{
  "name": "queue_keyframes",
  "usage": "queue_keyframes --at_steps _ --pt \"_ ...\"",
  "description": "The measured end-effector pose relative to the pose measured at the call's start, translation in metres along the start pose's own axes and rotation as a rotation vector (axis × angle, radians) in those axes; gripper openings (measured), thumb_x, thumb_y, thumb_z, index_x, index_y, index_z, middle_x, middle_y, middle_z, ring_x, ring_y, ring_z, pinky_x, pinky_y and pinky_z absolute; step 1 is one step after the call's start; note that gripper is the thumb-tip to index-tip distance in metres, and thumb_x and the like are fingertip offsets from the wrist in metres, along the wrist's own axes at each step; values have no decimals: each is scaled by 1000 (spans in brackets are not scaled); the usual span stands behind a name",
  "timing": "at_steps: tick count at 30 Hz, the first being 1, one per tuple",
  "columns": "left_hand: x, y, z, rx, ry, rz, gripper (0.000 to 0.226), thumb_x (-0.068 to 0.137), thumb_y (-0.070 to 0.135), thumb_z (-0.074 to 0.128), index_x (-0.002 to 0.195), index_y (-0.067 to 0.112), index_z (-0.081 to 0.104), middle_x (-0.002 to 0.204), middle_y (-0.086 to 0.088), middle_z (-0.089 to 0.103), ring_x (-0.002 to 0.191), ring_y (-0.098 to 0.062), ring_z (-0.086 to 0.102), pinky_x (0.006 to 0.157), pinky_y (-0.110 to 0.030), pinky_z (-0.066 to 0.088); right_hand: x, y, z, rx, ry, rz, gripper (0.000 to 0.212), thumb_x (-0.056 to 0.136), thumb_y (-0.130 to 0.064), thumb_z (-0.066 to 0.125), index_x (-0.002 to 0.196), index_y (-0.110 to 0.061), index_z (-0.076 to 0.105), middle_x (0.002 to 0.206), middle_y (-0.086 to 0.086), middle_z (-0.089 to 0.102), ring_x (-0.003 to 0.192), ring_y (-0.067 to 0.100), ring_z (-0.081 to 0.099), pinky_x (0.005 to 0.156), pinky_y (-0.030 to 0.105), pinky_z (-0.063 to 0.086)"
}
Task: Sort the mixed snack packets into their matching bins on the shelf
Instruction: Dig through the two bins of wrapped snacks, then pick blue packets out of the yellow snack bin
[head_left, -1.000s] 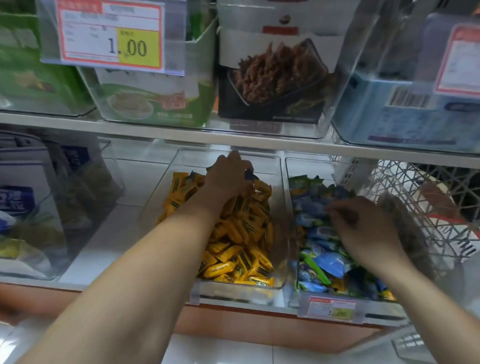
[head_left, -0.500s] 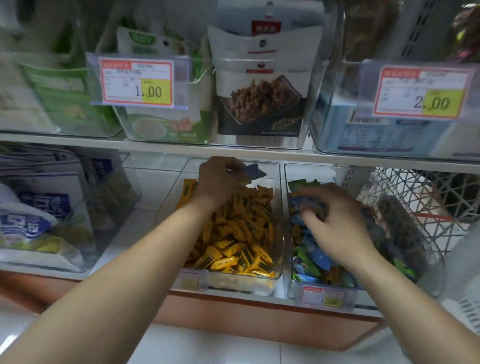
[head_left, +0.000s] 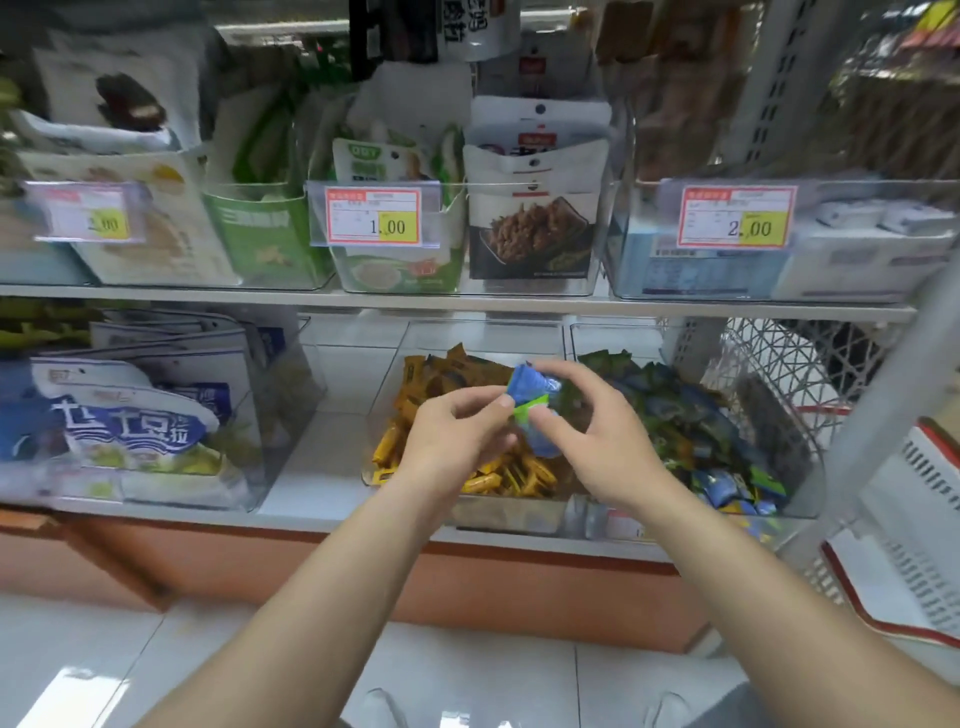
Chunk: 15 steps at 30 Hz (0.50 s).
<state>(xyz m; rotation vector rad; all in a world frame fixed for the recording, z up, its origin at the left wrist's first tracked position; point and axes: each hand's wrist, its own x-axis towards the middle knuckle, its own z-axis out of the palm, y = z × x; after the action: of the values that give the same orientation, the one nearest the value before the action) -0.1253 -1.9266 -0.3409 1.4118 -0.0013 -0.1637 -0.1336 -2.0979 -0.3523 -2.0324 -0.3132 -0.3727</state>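
My left hand and my right hand meet in front of the lower shelf, both pinching small blue and green snack packets between thumbs and fingertips. Behind them stands a clear bin of yellow packets. To its right is a clear bin of blue and green packets. The hands hover over the front of the yellow bin, near the gap between the two bins.
A clear bin of large blue-and-white bags fills the lower left. The upper shelf carries bins with price tags. A white wire basket stands at the right, a white rack nearer me.
My left hand lifted a blue packet out of the yellow bin and drew back. My right hand left the blue-green bin and came to meet it. The view pulled back and tilted up.
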Motion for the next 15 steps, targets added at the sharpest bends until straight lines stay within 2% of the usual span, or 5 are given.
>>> queue_keyframes --at_steps 2,5,8,12,15 --pt "0 -7 -9 344 48 158 16 92 23 68 107 24 73 100 6 75 92 -6 70 81 -25 58 -1 10 -12 -122 65 22 38 93 -31 64 130 -36 56 127 -22 59 110 -12 53 86 2 35" --pt "1 -16 -31 797 117 355 25 91 31 66 115 30 71 102 22 70 96 11 61 83 -10 50 3 35 -37 -366 171 84 41 97 -27 61 137 -26 52 131 -1 60 115 16 56 89 26 42" --pt "13 -22 -61 1079 162 397 36 91 37 62 126 27 65 120 10 68 112 -8 60 96 -32 51 14 60 -62 -570 207 160 42 98 -27 58 139 -25 51 131 12 57 106 35 61 83 40 51" --pt "36 -15 -98 1187 288 378 44 88 32 64 130 17 62 123 -5 66 115 -26 56 96 -39 47 28 81 -79 -884 -12 450 43 101 -43 42 142 -30 49 139 16 51 123 40 50 95 47 49" --pt "46 -17 -121 1088 345 308 50 86 31 69 133 16 59 127 -6 64 114 -25 60 95 -39 49 40 74 -67 -1026 32 461 40 98 -42 46 132 -27 59 135 14 53 123 40 47 95 47 49"
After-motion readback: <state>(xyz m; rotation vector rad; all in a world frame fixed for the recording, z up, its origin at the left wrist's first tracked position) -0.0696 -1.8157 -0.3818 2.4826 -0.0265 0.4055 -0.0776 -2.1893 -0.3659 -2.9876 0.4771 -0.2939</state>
